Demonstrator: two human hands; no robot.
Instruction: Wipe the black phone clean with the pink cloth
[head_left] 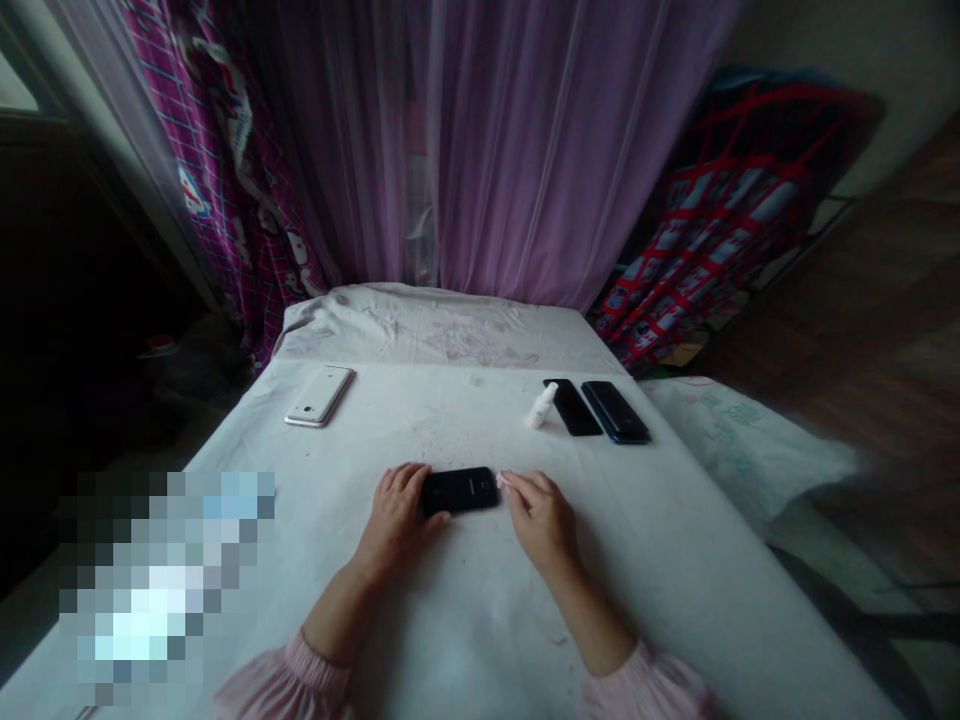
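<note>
A black smartphone [459,491] lies sideways on the white-covered table. My left hand [401,510] grips its left end, fingers along the far edge and thumb along the near edge. At the phone's right end, my right hand [541,515] pinches a small pinkish-white wad [502,481], which looks like cloth or tissue. The wad is at or very near the phone's edge; contact is hard to make out. Beyond my right hand stands a small white spray bottle [541,407].
Right of the bottle lie a flat black phone or panel [574,408] and a thicker dark phone [616,412]. A white-backed phone [320,397] rests at the far left. Pixelation hides something bright [150,610] at the near left. Purple curtains [517,150] hang behind the table [450,640].
</note>
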